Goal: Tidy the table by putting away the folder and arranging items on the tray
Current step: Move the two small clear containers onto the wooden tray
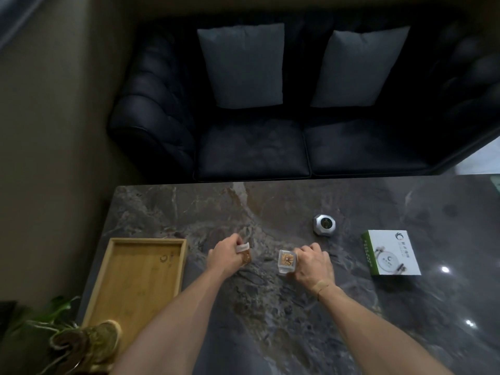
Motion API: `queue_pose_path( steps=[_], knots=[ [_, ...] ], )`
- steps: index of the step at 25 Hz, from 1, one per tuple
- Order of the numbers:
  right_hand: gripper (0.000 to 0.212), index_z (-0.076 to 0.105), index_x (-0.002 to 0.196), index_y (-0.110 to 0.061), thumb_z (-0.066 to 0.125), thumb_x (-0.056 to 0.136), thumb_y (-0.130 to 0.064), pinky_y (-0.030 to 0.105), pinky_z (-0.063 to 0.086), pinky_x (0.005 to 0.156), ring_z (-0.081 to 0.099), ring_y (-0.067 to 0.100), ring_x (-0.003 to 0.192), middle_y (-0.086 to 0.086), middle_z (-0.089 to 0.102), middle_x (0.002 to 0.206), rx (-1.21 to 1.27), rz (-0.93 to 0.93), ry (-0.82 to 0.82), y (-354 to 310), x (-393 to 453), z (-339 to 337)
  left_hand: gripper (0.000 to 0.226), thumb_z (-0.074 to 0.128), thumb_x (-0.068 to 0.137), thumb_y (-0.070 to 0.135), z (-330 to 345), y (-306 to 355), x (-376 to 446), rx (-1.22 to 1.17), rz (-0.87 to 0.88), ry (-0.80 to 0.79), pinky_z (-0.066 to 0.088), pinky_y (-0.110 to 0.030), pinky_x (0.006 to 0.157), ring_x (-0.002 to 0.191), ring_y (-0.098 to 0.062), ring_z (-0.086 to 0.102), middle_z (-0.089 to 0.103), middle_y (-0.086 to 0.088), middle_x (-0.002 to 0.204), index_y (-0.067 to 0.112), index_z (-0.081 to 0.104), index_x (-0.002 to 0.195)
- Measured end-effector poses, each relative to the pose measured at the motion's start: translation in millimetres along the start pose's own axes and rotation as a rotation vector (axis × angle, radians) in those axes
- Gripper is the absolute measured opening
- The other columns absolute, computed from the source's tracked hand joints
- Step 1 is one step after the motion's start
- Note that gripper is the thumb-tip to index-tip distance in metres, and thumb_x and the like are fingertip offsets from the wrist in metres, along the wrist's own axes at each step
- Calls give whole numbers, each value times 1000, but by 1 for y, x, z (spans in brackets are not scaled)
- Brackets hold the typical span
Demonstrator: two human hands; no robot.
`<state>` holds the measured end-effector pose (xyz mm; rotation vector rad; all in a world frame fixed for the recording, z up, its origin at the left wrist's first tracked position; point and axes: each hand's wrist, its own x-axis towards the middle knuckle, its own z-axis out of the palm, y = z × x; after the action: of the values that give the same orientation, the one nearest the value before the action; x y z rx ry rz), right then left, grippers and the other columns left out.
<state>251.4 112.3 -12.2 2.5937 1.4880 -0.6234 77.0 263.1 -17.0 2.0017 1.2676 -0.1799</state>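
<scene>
- We see a worktop (378,307) of dark polished stone, veined in grey and rust, with bright light spots reflected at its right side.
- We see a tray (135,280) of pale wood, rectangular with a low raised rim, lying flat at the worktop's left edge. Its near corner is hidden behind a potted plant (81,345).
- Our left hand (223,257) grips a small clear jar (244,254) with a whitish lid and amber contents. The jar is tilted and mostly covered by the fingers, so we cannot make out its full shape. It sits right of the tray, apart from it.
- Our right hand (313,265) has its fingers curled round a second clear jar (287,261), square in outline from above, with golden-brown contents visible through the top. We cannot tell whether either jar rests on the worktop or is raised.
- The two jars are near each other at the worktop's centre, not touching.
- A tan adhesive strip crosses the right wrist.
- We see a faceted metal ashtray (325,224), octagonal with a dark round hollow, beyond the right hand.
- We see a flat white box (391,253) with a green side and printed artwork, right of the right hand. Its lettering is too small to read.
- A dark tufted sofa (243,152) with two grey square cushions (243,66) stands beyond the worktop. Its right end is cut off by the frame.
- A green item at the far right edge is cut off and unidentifiable.
</scene>
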Motion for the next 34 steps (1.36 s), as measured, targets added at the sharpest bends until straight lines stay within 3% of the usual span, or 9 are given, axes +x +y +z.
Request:
queue_pose_path(
  steps=[3, 7, 13, 21, 26, 31, 34],
  knots=[
    [34, 61, 96, -24, 59, 78, -52, 36, 37, 78, 47, 22, 103, -3, 64, 106, 33, 18, 10, 2, -29, -4, 12, 64, 77, 22, 5, -3, -26, -50, -34, -8, 47, -40, 77, 88, -28, 62, 65, 0, 85, 26, 54, 81],
    [39, 61, 100, -24, 62, 76, -54, 35, 37, 78, 47, 22, 104, -3, 63, 107, 57, -12, 40, 9, -63, -10, 15, 67, 74, 19, 9, -3, -60, -196, -77, 17, 48, -37, 63, 73, -25, 62, 61, 3, 68, 24, 54, 69],
    [50, 61, 109, -26, 68, 72, -59, 33, 41, 79, 47, 19, 105, -5, 63, 110, 56, -110, 123, 25, -110, -21, 23, 72, 77, 14, 4, -2, -116, -302, -20, 62, 38, -24, 52, 57, -6, 50, 58, 6, 64, 25, 55, 68],
    [49, 66, 105, -21, 75, 69, -52, 36, 44, 80, 48, 21, 103, -2, 66, 107, 137, -230, 220, 28, -160, -19, 20, 68, 82, 9, 5, -17, -179, -322, 120, 79, 38, -23, 58, 65, -10, 49, 57, 3, 74, 24, 56, 75],
    [49, 66, 105, -22, 73, 69, -55, 35, 45, 80, 49, 20, 104, -4, 67, 107, 97, -308, 246, 7, -176, -22, 15, 69, 82, 13, 3, -30, -207, -352, 106, 146, 42, -31, 65, 71, -14, 53, 64, -4, 82, 23, 58, 78],
    [50, 66, 106, -21, 70, 72, -57, 34, 44, 81, 49, 20, 106, -4, 66, 110, 84, -366, 267, -28, -177, -26, 14, 76, 78, 23, -13, -47, -223, -375, 94, 195, 42, -23, 61, 68, -6, 54, 63, 7, 75, 20, 62, 80],
    [50, 64, 106, -20, 70, 73, -57, 33, 42, 81, 48, 21, 108, -4, 65, 112, 78, -391, 267, -56, -171, -28, 12, 76, 77, 22, -32, -64, -226, -358, 73, 197, 44, -26, 66, 73, -6, 57, 65, 8, 78, 25, 65, 79]
  ],
)
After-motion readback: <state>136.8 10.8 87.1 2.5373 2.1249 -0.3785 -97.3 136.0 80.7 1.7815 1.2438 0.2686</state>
